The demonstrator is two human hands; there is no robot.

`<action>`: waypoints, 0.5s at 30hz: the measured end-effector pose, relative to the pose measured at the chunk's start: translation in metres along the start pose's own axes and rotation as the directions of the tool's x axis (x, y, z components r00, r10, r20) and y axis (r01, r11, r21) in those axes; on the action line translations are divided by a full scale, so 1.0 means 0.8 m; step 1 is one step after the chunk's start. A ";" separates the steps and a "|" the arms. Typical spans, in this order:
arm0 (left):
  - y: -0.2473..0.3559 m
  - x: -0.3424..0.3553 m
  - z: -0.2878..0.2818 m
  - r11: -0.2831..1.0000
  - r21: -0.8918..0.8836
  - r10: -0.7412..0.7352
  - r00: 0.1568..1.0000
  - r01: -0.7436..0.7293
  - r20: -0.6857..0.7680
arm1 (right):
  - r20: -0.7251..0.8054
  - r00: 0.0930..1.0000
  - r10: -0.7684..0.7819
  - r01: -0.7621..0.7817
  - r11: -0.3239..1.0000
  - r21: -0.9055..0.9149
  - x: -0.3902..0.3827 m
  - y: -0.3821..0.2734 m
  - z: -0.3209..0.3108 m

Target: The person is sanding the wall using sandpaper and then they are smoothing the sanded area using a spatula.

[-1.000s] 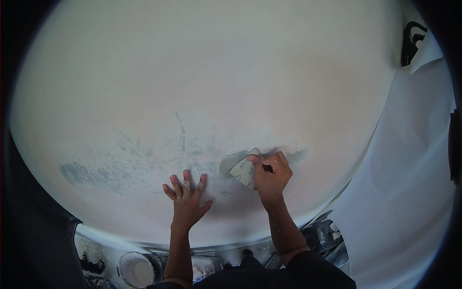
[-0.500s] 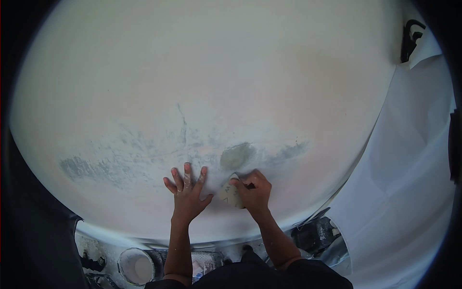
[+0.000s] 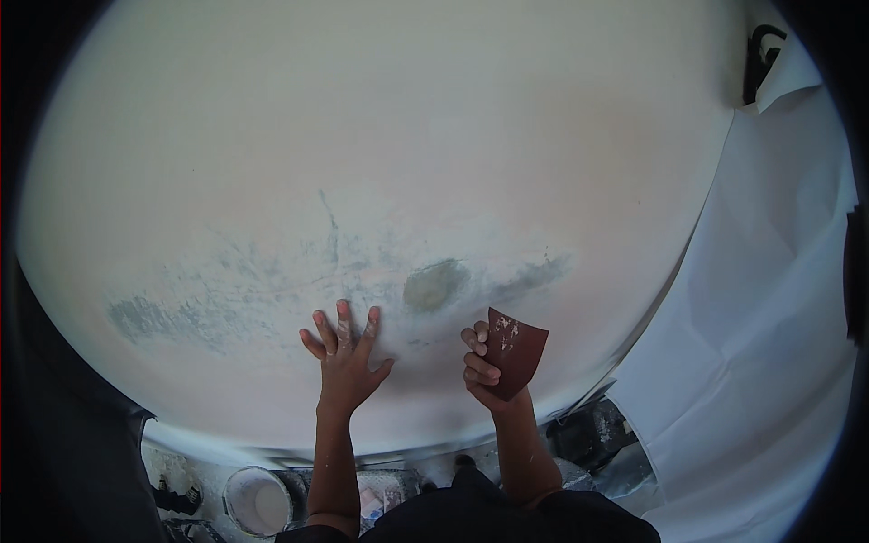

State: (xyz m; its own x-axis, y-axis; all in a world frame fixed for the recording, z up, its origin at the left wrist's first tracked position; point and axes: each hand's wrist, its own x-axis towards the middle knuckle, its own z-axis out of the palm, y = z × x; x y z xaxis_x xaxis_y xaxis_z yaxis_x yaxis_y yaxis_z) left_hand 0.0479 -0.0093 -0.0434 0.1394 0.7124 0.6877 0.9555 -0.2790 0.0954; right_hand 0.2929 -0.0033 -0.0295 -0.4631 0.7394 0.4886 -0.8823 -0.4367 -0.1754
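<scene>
The right hand [image 3: 480, 369] holds a reddish-brown abrasive sheet [image 3: 520, 351], its grip closed on the left side of it, with the fingertips curled over the edge. The coloured face is turned toward the head camera, slightly bowed and flecked with white (mostly near the upper left corner), and it shows in front of the lower right part of a broad, pale, curved panel [image 3: 407, 136]; I cannot tell whether its back touches that surface. The left hand [image 3: 347, 376] lies on the panel's lower middle part, back of the hand up, its grip wide open and empty, fingers spread and marked with white dust. Between the two hands and a little above them sits a grey-green oval patch [image 3: 436, 285], with a dark grey smudge [image 3: 534, 274] to its right and broader blue-grey scuffing [image 3: 149, 317] reaching far to its left. A white covering [image 3: 751, 271] hangs at the right, and a round pale bucket [image 3: 233, 498] stands below the panel at lower left
</scene>
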 end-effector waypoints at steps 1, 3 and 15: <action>-0.001 0.000 0.000 1.000 -0.001 0.000 1.000 0.000 0.006 | -0.005 1.000 0.016 -0.016 1.000 0.027 -0.001 0.002 -0.002; -0.002 0.001 -0.001 0.993 0.100 0.069 0.997 -0.067 -0.020 | -0.013 0.999 0.032 -0.031 0.998 0.056 -0.002 0.002 -0.004; -0.014 -0.005 0.005 0.993 0.088 0.089 0.995 -0.084 -0.050 | -0.385 0.898 -0.212 0.018 0.893 -0.449 -0.024 -0.018 -0.002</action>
State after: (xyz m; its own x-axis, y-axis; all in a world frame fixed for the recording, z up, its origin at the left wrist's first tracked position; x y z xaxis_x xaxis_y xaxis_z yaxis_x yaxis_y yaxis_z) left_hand 0.0378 -0.0066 -0.0500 0.2106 0.6519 0.7285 0.9596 -0.2801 -0.0268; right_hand 0.3143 -0.0099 -0.0378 -0.2614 0.9539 0.1475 -0.8343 -0.1464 -0.5315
